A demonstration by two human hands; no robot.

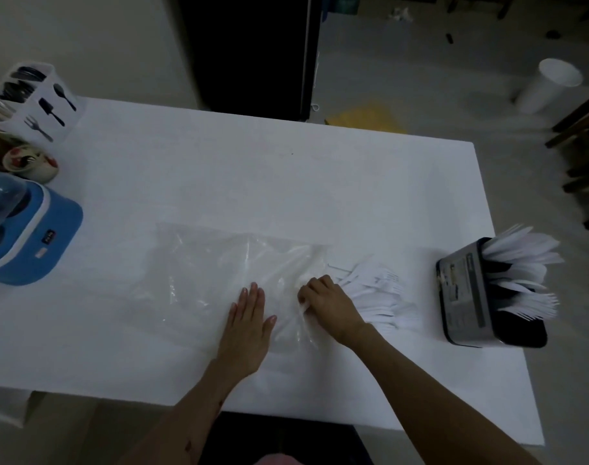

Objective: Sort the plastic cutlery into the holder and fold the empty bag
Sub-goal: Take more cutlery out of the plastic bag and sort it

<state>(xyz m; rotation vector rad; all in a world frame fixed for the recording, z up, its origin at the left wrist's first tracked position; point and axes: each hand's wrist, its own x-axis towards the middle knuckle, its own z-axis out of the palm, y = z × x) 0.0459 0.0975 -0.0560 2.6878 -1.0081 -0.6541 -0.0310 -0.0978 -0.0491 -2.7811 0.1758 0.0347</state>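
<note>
— On the white desk (253, 169), near its front edge, where exactly is the bag?

— Lying flat in the middle. The clear plastic bag (219, 273) is spread out, its mouth end bunched toward the right. The left hand (249, 327) lies palm down on it, fingers (253, 297) straight and spread, gripping nothing, only pinning the film. The right hand (330, 307) is curled at the bunched end, fingers closed on a fold of plastic there.

— And the cutlery?

— A loose pile of white forks (377, 297) lies on the desk just beyond the right hand, apparently outside the bag. The black holder (467, 293) stands well to the right, near the desk's edge, already bristling with white pieces.

— How will these handle?

— The bag looks thin, limp and slippery; I'd judge it slides and balloons unless held flat, so take it by an edge or corner. The forks are light and stiff, prone to scatter and tangle; gather them by the handles in small bunches.

— Anything in the way?

— Little. The forks lie where the bag would fold rightward, so they should go first. A blue appliance (34, 236), a patterned cup (31, 162) and a white cutlery caddy (41, 99) sit at the far left, well apart.
</note>
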